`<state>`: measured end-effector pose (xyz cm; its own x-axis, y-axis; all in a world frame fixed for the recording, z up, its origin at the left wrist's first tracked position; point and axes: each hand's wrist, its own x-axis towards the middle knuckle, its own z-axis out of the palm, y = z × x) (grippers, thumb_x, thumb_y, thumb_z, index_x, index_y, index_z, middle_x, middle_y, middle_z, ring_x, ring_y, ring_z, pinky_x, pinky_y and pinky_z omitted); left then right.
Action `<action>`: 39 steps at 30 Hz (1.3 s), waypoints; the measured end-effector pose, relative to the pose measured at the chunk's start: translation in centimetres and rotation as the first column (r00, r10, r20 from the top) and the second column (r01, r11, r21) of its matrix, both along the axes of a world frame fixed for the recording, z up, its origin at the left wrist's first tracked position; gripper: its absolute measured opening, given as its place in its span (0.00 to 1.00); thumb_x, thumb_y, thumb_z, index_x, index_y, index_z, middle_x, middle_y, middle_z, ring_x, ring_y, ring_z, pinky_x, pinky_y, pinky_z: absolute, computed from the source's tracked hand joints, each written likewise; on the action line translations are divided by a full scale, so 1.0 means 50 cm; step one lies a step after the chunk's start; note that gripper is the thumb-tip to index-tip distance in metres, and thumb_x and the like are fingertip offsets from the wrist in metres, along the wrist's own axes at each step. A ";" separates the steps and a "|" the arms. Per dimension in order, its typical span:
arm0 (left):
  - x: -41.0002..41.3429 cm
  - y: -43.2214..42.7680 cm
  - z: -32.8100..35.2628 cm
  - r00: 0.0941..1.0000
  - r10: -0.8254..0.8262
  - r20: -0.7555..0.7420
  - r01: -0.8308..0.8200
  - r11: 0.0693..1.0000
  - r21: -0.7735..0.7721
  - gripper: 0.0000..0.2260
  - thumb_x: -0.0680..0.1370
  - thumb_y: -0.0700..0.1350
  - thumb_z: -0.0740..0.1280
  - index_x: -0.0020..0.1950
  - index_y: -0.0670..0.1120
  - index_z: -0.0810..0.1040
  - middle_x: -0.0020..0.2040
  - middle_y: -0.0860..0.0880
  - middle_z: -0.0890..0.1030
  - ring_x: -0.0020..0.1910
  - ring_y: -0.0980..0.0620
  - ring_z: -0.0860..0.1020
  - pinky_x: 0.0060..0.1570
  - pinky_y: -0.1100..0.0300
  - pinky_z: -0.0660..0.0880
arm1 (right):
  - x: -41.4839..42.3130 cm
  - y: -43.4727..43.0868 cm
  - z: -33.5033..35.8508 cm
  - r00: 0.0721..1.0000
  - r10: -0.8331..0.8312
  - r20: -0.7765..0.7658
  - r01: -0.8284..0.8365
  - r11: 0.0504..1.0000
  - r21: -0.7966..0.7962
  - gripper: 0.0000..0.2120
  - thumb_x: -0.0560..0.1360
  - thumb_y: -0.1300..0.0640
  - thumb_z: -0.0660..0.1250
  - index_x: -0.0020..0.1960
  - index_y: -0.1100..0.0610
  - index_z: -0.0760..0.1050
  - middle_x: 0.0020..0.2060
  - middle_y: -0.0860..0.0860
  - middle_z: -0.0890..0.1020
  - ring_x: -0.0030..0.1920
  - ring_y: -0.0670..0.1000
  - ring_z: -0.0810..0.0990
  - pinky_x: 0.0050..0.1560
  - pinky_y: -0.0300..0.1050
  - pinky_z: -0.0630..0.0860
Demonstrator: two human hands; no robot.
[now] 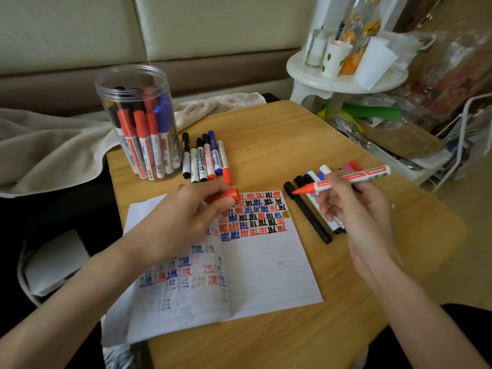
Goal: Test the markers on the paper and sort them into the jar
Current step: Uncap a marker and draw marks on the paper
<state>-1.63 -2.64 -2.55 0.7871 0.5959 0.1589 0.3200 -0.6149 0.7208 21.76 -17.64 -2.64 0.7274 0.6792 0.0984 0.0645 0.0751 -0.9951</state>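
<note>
My right hand [348, 203] holds an uncapped red marker [354, 179], tip pointing left just above the paper's upper right corner. My left hand [183, 217] pinches the marker's red cap [229, 195] over the lined paper [266, 267], which carries rows of red, blue and black test marks. A clear plastic jar [141, 121] at the table's back left stands open with several red, blue and black markers upright inside. Several capped markers [206, 158] lie side by side right of the jar. Another group of markers [311, 209] lies under my right hand.
The small wooden table [279, 134] is hemmed by a beige blanket [53, 145] on the left and a white stool [343, 75] with cups and bottles at the back right. Wire racks and plastic bags [452, 134] crowd the floor on the right.
</note>
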 end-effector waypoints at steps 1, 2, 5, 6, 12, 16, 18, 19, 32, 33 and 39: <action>-0.001 -0.002 -0.002 1.000 -0.004 -0.006 0.004 1.000 0.016 0.13 0.81 0.59 0.61 0.57 0.55 0.80 0.47 0.60 0.84 0.46 0.57 0.83 0.46 0.57 0.79 | -0.004 -0.001 -0.004 1.000 -0.008 0.006 0.009 1.000 -0.009 0.07 0.82 0.57 0.70 0.51 0.60 0.82 0.36 0.56 0.83 0.36 0.54 0.79 0.36 0.46 0.75; -0.002 -0.004 -0.005 1.000 -0.006 -0.011 0.006 1.000 0.027 0.13 0.81 0.59 0.61 0.58 0.56 0.80 0.48 0.60 0.84 0.47 0.58 0.83 0.47 0.56 0.79 | -0.006 -0.002 -0.009 1.000 -0.015 0.009 0.015 1.000 -0.017 0.06 0.81 0.58 0.70 0.50 0.60 0.83 0.36 0.55 0.84 0.35 0.54 0.79 0.35 0.45 0.75; -0.004 -0.008 -0.013 1.000 -0.003 -0.018 0.003 0.999 0.052 0.13 0.80 0.60 0.61 0.57 0.57 0.80 0.47 0.59 0.84 0.46 0.57 0.82 0.47 0.53 0.79 | -0.012 -0.009 -0.030 0.999 -0.023 0.043 0.026 0.998 -0.059 0.05 0.79 0.57 0.74 0.48 0.59 0.83 0.34 0.51 0.83 0.34 0.46 0.80 0.35 0.39 0.75; -0.005 -0.009 -0.016 1.000 0.000 -0.020 0.001 0.998 0.061 0.14 0.80 0.61 0.60 0.57 0.57 0.80 0.47 0.58 0.84 0.46 0.57 0.82 0.46 0.53 0.79 | -0.014 -0.010 -0.037 0.997 -0.023 0.067 0.028 0.997 -0.071 0.04 0.78 0.57 0.74 0.48 0.58 0.84 0.33 0.48 0.83 0.34 0.44 0.80 0.35 0.36 0.75; -0.003 -0.007 -0.029 0.998 0.047 -0.042 -0.042 0.991 0.126 0.12 0.80 0.59 0.62 0.58 0.57 0.80 0.46 0.61 0.83 0.44 0.60 0.81 0.45 0.55 0.78 | -0.022 -0.007 -0.067 0.968 -0.057 0.244 0.083 0.992 -0.100 0.03 0.78 0.59 0.74 0.46 0.53 0.85 0.38 0.47 0.87 0.42 0.48 0.86 0.41 0.36 0.80; 0.002 -0.009 -0.030 0.997 0.054 -0.053 -0.046 0.987 0.156 0.14 0.80 0.60 0.61 0.59 0.57 0.80 0.46 0.59 0.84 0.42 0.59 0.81 0.43 0.54 0.78 | -0.024 -0.013 -0.081 0.930 -0.022 0.368 0.059 0.994 -0.089 0.04 0.78 0.58 0.73 0.46 0.52 0.83 0.37 0.48 0.85 0.39 0.56 0.83 0.40 0.51 0.80; 0.004 -0.009 -0.029 0.997 0.059 -0.051 -0.050 0.986 0.160 0.13 0.80 0.59 0.61 0.58 0.56 0.80 0.44 0.58 0.83 0.41 0.58 0.80 0.43 0.54 0.78 | -0.021 -0.014 -0.084 0.915 -0.021 0.402 0.058 0.995 -0.080 0.05 0.78 0.59 0.73 0.44 0.52 0.82 0.35 0.47 0.84 0.37 0.54 0.82 0.38 0.51 0.79; 0.004 -0.009 -0.030 0.997 0.063 -0.053 -0.054 0.986 0.161 0.13 0.80 0.59 0.61 0.58 0.56 0.80 0.44 0.58 0.83 0.41 0.58 0.80 0.43 0.53 0.78 | -0.020 -0.013 -0.085 0.913 -0.025 0.408 0.061 0.995 -0.076 0.05 0.78 0.59 0.73 0.43 0.53 0.82 0.34 0.46 0.84 0.35 0.53 0.81 0.37 0.50 0.78; 0.005 -0.008 -0.039 0.992 0.085 -0.088 -0.068 0.980 0.188 0.18 0.78 0.63 0.59 0.57 0.56 0.81 0.39 0.62 0.80 0.40 0.61 0.77 0.37 0.64 0.71 | -0.018 -0.012 -0.088 0.896 0.030 0.444 0.023 0.993 -0.112 0.06 0.78 0.56 0.74 0.43 0.49 0.82 0.36 0.42 0.85 0.37 0.48 0.83 0.35 0.39 0.76; 0.005 -0.008 -0.039 0.993 0.084 -0.086 -0.067 0.980 0.188 0.19 0.77 0.64 0.58 0.57 0.56 0.81 0.39 0.62 0.80 0.40 0.61 0.77 0.37 0.64 0.71 | -0.018 -0.012 -0.088 0.894 0.034 0.446 0.020 0.993 -0.116 0.04 0.77 0.55 0.74 0.43 0.49 0.82 0.36 0.42 0.86 0.37 0.48 0.84 0.36 0.38 0.76; 0.005 -0.008 -0.037 0.993 0.082 -0.082 -0.067 0.983 0.171 0.20 0.76 0.65 0.57 0.56 0.55 0.81 0.38 0.60 0.80 0.38 0.59 0.77 0.38 0.59 0.73 | -0.016 -0.013 -0.094 0.884 0.017 0.467 0.055 0.989 -0.140 0.06 0.77 0.53 0.73 0.43 0.53 0.81 0.35 0.45 0.85 0.35 0.49 0.82 0.34 0.43 0.77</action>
<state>-1.37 -3.03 -4.39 0.7571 0.6240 0.1935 0.4269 -0.6967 0.5765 20.99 -18.28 -7.31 0.6348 0.6984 0.3305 0.5231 -0.0737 -0.8491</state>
